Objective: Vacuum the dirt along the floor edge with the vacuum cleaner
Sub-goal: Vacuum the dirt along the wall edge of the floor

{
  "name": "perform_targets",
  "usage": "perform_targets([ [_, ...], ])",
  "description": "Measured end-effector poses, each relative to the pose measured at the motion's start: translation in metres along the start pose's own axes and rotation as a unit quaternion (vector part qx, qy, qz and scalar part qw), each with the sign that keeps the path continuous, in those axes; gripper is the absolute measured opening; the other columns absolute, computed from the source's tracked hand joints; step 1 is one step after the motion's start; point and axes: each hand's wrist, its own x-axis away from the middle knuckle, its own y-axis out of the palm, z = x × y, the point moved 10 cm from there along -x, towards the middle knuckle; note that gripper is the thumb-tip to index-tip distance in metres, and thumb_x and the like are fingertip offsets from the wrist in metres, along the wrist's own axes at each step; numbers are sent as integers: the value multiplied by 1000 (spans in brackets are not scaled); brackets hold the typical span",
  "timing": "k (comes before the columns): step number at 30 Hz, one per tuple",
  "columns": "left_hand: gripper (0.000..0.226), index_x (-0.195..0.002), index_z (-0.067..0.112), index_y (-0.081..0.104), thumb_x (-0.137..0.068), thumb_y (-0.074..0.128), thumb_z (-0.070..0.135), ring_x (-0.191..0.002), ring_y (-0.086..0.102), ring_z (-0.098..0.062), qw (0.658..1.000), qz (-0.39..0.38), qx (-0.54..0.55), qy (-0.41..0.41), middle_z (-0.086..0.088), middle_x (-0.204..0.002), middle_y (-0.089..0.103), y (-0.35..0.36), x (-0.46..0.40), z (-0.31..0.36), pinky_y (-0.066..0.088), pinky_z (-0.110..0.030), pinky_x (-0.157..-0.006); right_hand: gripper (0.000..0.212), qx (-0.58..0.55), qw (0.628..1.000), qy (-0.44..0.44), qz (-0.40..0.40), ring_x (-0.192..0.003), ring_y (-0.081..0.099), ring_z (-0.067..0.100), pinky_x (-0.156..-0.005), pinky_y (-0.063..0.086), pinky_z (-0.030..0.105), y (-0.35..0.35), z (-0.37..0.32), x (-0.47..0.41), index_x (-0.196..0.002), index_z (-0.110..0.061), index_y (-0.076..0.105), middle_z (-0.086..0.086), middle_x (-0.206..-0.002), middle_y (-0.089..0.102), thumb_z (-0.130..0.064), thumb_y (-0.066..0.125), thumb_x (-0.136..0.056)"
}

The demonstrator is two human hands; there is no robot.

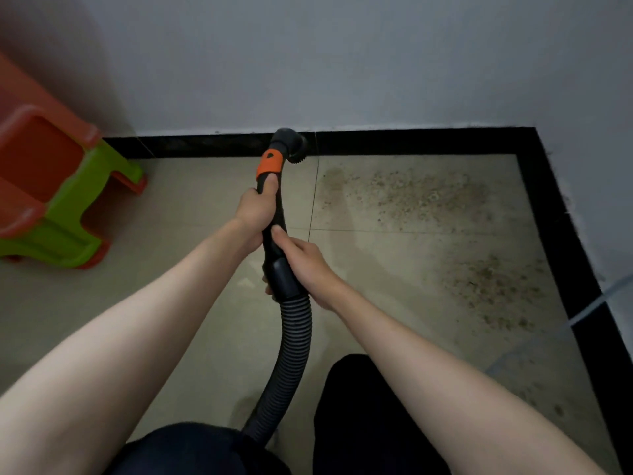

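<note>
While an orange-and-green plastic stool (58, 186) is sitting at left, the left hand (255, 214) and right hand (305, 265) are both gripping the vacuum handle (274, 207), its round brush nozzle (291, 144) touching the black baseboard (411, 142); sweeping rightward toward the dirt (421, 193) looks next.

Count's pretty simple: two hands (255, 214) on one vacuum hose (291, 341), two patches of dirt (424, 193) on the floor, one plastic stool (61, 200).
</note>
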Motion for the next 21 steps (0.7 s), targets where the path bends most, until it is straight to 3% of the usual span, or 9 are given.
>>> perform_targets([
  [4, 32, -87, 12, 47, -99, 40, 40, -64, 49, -20, 996, -16, 81, 34, -7, -74, 48, 20, -6, 29, 45, -35, -66, 51, 37, 998, -40, 25, -65, 66, 33, -54, 56, 36, -27, -30, -5, -101, 1, 60, 22, -84, 67, -49, 54, -95],
  [7, 30, -91, 13, 46, -99, 40, 41, -65, 49, -20, 994, -19, 100, 48, -7, -75, 48, 31, -17, 30, 45, -37, -69, 45, 53, 994, -59, 71, -77, 68, 37, -75, 58, 49, -48, -19, -6, -105, -4, 59, 22, -96, 67, -47, 59, -92],
  [11, 39, -111, 7, 47, -99, 40, 44, -74, 52, -23, 995, 1, 96, 16, -10, -85, 51, 32, -45, 6, 48, -38, -74, 35, 114, 981, -63, 144, -59, 63, 15, -57, 56, 34, -63, 17, -17, -97, -20, 54, 4, -86, 64, -47, 70, -84],
  [14, 44, -115, 2, 46, -99, 39, 43, -69, 54, -23, 995, 2, 97, -33, -10, -79, 53, 35, -66, -24, 50, -36, -68, 34, 113, 974, -67, 185, -44, 56, 6, -40, 45, 22, -71, 33, -35, -85, -22, 52, 4, -74, 61, -52, 66, -84],
  [17, 40, -105, 4, 50, -100, 39, 42, -62, 55, -19, 989, -43, 126, -69, -7, -73, 54, 47, -85, -54, 52, -30, -60, 40, 89, 985, -19, 149, -35, 52, 7, -36, 41, 19, -77, 53, -59, -87, -15, 53, 6, -63, 59, -53, 63, -87],
  [21, 37, -94, 8, 51, -100, 39, 43, -56, 55, -17, 977, -84, 160, -118, -5, -67, 54, 65, -102, -95, 53, -26, -55, 51, 69, 994, 54, 67, -37, 52, 15, -39, 44, 22, -84, 85, -76, -93, -10, 54, 1, -49, 58, -60, 59, -86],
])
